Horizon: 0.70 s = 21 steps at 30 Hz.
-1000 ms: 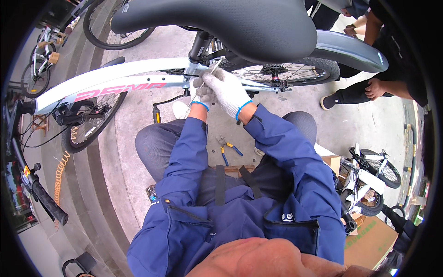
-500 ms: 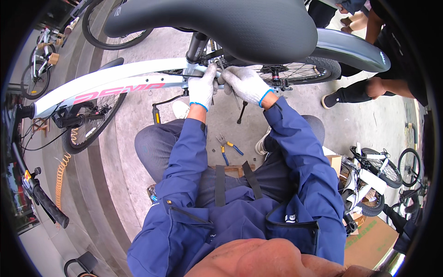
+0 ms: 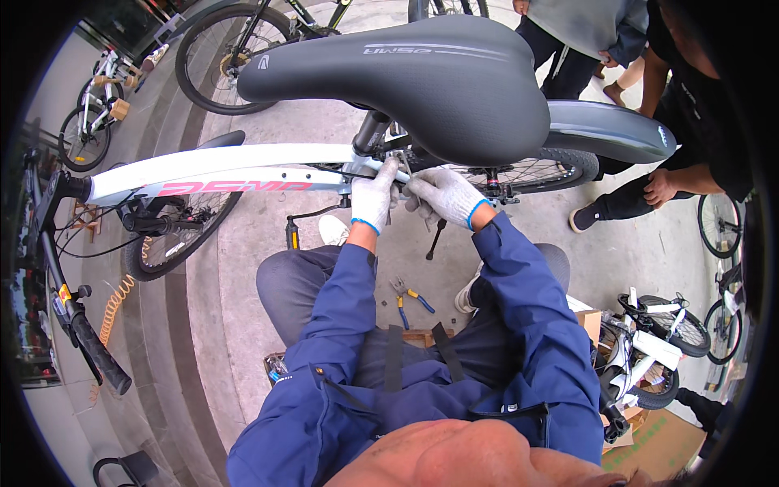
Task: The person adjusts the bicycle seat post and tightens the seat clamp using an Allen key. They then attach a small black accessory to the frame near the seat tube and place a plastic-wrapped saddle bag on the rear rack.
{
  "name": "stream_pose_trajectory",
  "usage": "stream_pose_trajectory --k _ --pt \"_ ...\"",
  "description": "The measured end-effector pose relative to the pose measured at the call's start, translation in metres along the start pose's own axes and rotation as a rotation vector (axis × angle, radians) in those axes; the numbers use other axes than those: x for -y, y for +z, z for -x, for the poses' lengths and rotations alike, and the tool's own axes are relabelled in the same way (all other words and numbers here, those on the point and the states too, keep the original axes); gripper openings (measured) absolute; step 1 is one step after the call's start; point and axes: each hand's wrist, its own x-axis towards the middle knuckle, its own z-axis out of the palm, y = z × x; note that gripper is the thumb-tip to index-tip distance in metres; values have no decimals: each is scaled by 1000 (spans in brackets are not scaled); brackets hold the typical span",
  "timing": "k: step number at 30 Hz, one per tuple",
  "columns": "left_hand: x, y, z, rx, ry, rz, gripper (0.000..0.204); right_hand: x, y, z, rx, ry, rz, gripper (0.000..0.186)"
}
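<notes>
A white bicycle frame (image 3: 219, 166) with pink lettering stands across in front of me, its black saddle (image 3: 422, 81) above my hands. Both hands wear white knit gloves with blue cuffs. My left hand (image 3: 374, 196) is closed at the frame just below the seat post (image 3: 371, 135), thumb pointing up. Close beside it, the fingers of my right hand (image 3: 446, 195) are bent together near the same joint. Thin silver metal shows between and below the hands, but its kind is unclear. The fingertips are partly hidden.
Blue-and-yellow-handled pliers (image 3: 412, 301) lie on the concrete between my feet. A kickstand (image 3: 436, 241) hangs below my right hand; a pedal (image 3: 292, 234) is at the left. Steps run along the left. Bike parts and a cardboard box (image 3: 661, 442) lie at the right; people stand behind the rear wheel.
The view has tilted, so the bicycle and hands sit lower in the picture and more shows behind the saddle. Both hands stay at the same joint, with only slight finger movement.
</notes>
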Motion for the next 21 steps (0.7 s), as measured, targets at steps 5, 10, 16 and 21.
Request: stream_pose_trajectory --k 5,10,16,21 --pt "6 0 -5 -13 -9 76 29 -3 7 16 119 53 150 39" --pt "29 -15 3 -40 -120 233 29 32 87 1 71 47 -826 37" --pt "62 -23 -23 -60 -144 609 27 45 110 -29 13 -28 -1022 32" --pt "65 -12 -32 -96 -208 854 26 36 86 -18 -101 -154 -946 22"
